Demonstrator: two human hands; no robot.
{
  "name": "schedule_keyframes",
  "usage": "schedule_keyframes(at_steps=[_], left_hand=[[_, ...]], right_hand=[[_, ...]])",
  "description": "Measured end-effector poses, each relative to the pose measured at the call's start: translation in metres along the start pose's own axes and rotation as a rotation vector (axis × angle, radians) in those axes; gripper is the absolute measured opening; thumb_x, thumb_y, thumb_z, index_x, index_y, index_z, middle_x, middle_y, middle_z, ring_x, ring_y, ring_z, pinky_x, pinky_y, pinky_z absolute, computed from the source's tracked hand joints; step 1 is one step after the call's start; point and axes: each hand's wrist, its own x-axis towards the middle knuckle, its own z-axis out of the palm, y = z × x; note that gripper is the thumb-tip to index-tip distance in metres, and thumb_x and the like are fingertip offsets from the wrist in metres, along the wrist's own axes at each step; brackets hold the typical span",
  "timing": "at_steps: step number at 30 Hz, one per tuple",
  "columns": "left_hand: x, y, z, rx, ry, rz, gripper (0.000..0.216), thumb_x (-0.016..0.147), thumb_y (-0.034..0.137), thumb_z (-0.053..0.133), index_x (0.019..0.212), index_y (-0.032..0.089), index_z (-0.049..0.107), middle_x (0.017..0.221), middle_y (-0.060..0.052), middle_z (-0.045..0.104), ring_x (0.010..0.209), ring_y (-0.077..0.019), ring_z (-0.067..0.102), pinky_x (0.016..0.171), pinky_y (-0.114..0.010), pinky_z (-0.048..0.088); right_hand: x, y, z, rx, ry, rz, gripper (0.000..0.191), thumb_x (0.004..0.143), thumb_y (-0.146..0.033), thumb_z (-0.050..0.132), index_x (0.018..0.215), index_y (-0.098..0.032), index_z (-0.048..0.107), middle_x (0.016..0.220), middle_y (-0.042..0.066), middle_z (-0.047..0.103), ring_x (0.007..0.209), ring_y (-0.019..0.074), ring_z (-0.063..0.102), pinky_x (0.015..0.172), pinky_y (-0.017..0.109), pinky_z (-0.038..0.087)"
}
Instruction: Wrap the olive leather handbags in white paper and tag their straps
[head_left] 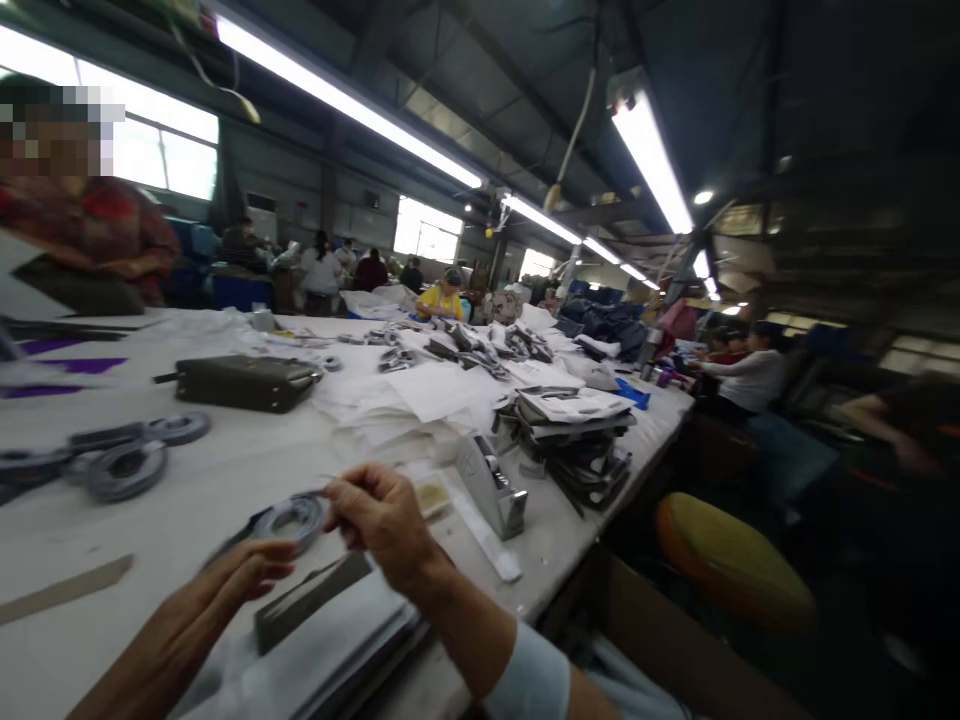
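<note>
The tape dispenser (491, 490) is my marker. The grey roll (309, 512) is to the left of it, up between the 2 hands. The right hand (379, 520), between the roll and the dispenser, has its thumb and fingers pinched on the roll's edge. The left hand (217, 595) is farther left, with its fingers close to the roll. I can't tell if they grip it, as its thumb is hidden.

The pinch looks small, so the roll might slip out or come unwound if the right hand pulls hard. It could then drop on the dark piece (315, 600), lower left of the dispenser. The right arm is near the dispenser too, so a wide swing might bump it. The messy stack (574, 430), just right of the dispenser, sits near the edge of the table (540, 570). A knock there could make some pieces slide off.
</note>
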Motion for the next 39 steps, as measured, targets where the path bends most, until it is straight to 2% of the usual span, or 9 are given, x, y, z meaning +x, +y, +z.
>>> schedule_keyframes(at_steps=[5, 8, 12, 18, 23, 29, 32, 36, 39], left_hand=[[-0.017, -0.022, -0.035, 0.468, 0.027, -0.322, 0.026, 0.087, 0.033, 0.038, 0.090, 0.022, 0.062, 0.092, -0.006, 0.072, 0.088, -0.0228, 0.066, 0.080, -0.031, 0.046], [-0.021, -0.043, -0.038, 0.511, 0.047, -0.447, 0.024, 0.087, 0.025, 0.040, 0.081, 0.021, 0.063, 0.083, -0.007, 0.072, 0.084, -0.0220, 0.066, 0.076, -0.029, 0.043], [-0.024, -0.061, -0.032, 0.448, 0.066, -0.463, 0.025, 0.085, 0.021, 0.042, 0.076, 0.020, 0.066, 0.081, -0.008, 0.072, 0.086, -0.0223, 0.066, 0.076, -0.029, 0.043], [-0.011, -0.074, -0.028, 0.218, 0.101, -0.398, 0.031, 0.081, 0.016, 0.042, 0.092, 0.019, 0.070, 0.094, -0.008, 0.073, 0.091, -0.0209, 0.065, 0.080, -0.029, 0.044], [-0.005, -0.082, -0.023, -0.070, 0.036, -0.403, 0.039, 0.076, 0.021, 0.043, 0.103, 0.012, 0.070, 0.079, -0.007, 0.072, 0.065, -0.0182, 0.064, 0.060, -0.027, 0.048], [-0.009, -0.084, -0.025, -0.246, 0.004, -0.357, 0.041, 0.069, 0.034, 0.059, 0.102, 0.014, 0.072, 0.084, -0.006, 0.074, 0.070, -0.0198, 0.066, 0.062, -0.027, 0.049], [-0.010, -0.083, -0.028, -0.199, 0.040, -0.388, 0.033, 0.071, 0.032, 0.055, 0.093, 0.016, 0.073, 0.079, -0.005, 0.073, 0.062, -0.0187, 0.063, 0.058, -0.027, 0.047], [-0.012, -0.079, -0.032, -0.033, 0.139, -0.393, 0.015, 0.071, 0.023, 0.055, 0.072, 0.020, 0.070, 0.068, -0.003, 0.067, 0.068, -0.0188, 0.061, 0.067, -0.028, 0.043], [-0.014, -0.078, -0.036, 0.034, 0.176, -0.391, 0.009, 0.071, 0.022, 0.056, 0.067, 0.021, 0.064, 0.070, -0.003, 0.065, 0.074, -0.0194, 0.058, 0.073, -0.030, 0.040]], right_hand=[[0.016, 0.010, -0.013, -0.666, -0.145, -0.079, 0.013, 0.082, -0.029, 0.060, 0.074, -0.018, 0.063, 0.059, -0.003, 0.061, 0.055, 0.0098, 0.051, 0.056, 0.021, 0.038], [0.037, 0.036, -0.007, -0.984, -0.331, -0.003, 0.014, 0.086, -0.025, 0.054, 0.081, -0.019, 0.065, 0.065, -0.002, 0.067, 0.060, 0.0112, 0.057, 0.061, 0.022, 0.039], [0.058, 0.066, 0.014, -1.272, -0.557, 0.110, 0.017, 0.085, -0.018, 0.051, 0.087, -0.018, 0.068, 0.070, 0.003, 0.070, 0.068, 0.0151, 0.063, 0.066, 0.025, 0.040], [0.083, 0.112, 0.039, -1.288, -0.694, 0.302, 0.016, 0.075, -0.009, 0.057, 0.080, -0.015, 0.071, 0.060, 0.008, 0.066, 0.066, 0.0220, 0.063, 0.067, 0.032, 0.044], [0.093, 0.145, 0.053, -1.056, -0.822, 0.558, 0.013, 0.075, -0.012, 0.056, 0.066, -0.017, 0.063, 0.051, 0.000, 0.058, 0.042, 0.0119, 0.047, 0.049, 0.026, 0.038], [0.096, 0.154, 0.060, -0.744, -0.883, 0.705, 0.017, 0.078, -0.016, 0.042, 0.065, -0.017, 0.053, 0.051, -0.005, 0.048, 0.039, 0.0067, 0.038, 0.042, 0.018, 0.034], [0.094, 0.154, 0.062, -0.729, -0.873, 0.702, 0.019, 0.079, -0.018, 0.039, 0.065, -0.017, 0.051, 0.048, -0.006, 0.042, 0.040, 0.0076, 0.040, 0.043, 0.018, 0.036], [0.090, 0.149, 0.061, -0.855, -0.836, 0.622, 0.017, 0.080, -0.016, 0.044, 0.085, -0.015, 0.061, 0.063, -0.002, 0.058, 0.048, 0.0087, 0.051, 0.051, 0.020, 0.043], [0.087, 0.136, 0.057, -1.064, -0.804, 0.486, 0.028, 0.071, -0.010, 0.057, 0.097, -0.016, 0.066, 0.072, 0.001, 0.065, 0.062, 0.0137, 0.059, 0.061, 0.024, 0.045]])
